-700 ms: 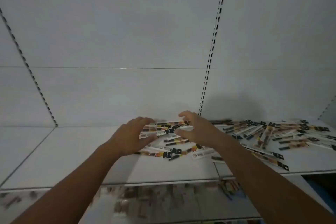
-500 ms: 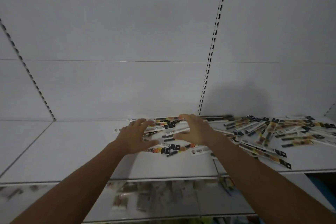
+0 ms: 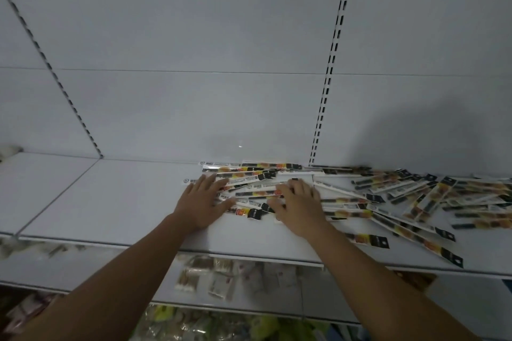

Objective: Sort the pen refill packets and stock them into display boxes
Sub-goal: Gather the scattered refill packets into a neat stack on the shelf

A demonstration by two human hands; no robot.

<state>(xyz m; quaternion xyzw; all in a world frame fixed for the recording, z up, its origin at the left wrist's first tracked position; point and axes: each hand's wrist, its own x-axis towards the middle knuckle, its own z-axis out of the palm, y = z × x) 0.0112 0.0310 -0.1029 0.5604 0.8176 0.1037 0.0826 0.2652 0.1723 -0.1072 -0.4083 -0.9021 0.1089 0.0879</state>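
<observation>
Both hands lie flat on a heap of packets on the shelf.

The left hand lies palm down, its fingers straight and spread wide, the tips on the left ends of the packets, which run off toward 3 o'clock from it. The right hand rests on the heap's right part, fingers loosely straight and close together, pointing to about 11 o'clock, with packets under them. Neither hand grips anything. The heap sits at the back of the white shelf, touching the back panel. Loose packets lie scattered at 3 o'clock of the right hand, some reaching the shelf's front edge. A slotted upright rises at 12 o'clock of the right hand. Blurred bagged goods lie below the shelf.
</observation>
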